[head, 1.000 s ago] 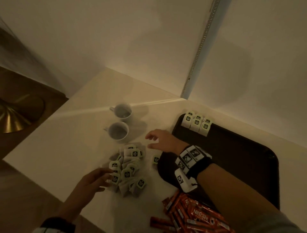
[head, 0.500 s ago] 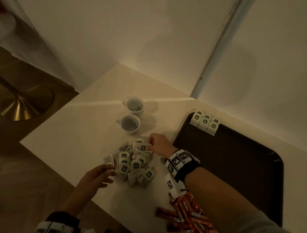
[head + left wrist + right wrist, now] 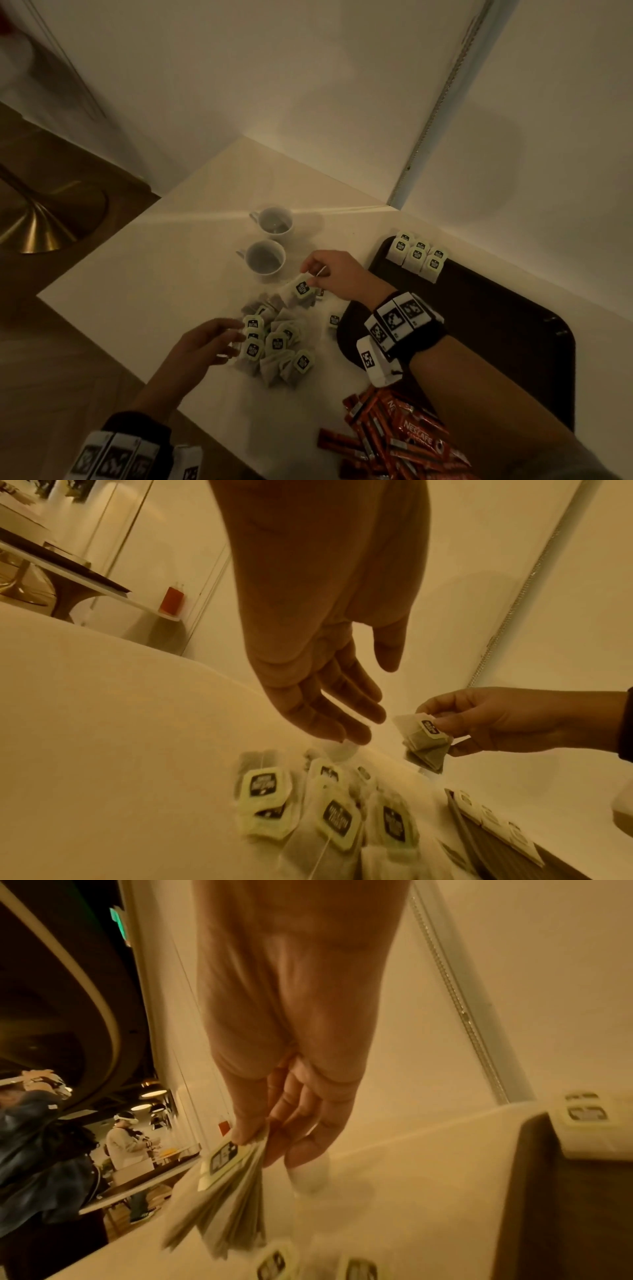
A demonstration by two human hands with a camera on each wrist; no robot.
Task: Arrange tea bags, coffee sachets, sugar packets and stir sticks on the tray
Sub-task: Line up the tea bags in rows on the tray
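A pile of tea bags (image 3: 277,342) with pale green tags lies on the white table, left of the dark tray (image 3: 479,325). My right hand (image 3: 313,274) pinches a small bunch of tea bags (image 3: 299,289) just above the pile's far end; the right wrist view shows them (image 3: 222,1191) fanned under the thumb. At the pile's near left edge my left hand (image 3: 236,337) is open, its straight fingers (image 3: 342,731) hovering over the tags (image 3: 308,804). Several tea bags (image 3: 416,255) stand in rows at the tray's far left corner. Red coffee sachets (image 3: 394,428) lie heaped at the tray's near edge.
Two white cups (image 3: 265,257) (image 3: 275,221) stand just beyond the pile. A single tea bag (image 3: 334,320) lies against the tray's left rim. Walls meet in a corner right behind the table. The table's left edge drops to a wooden floor with a brass table base (image 3: 37,226).
My right hand has reached into the far end of the pile and lifted a bunch of tea bags. My left hand has slid right, up to the pile's edge.
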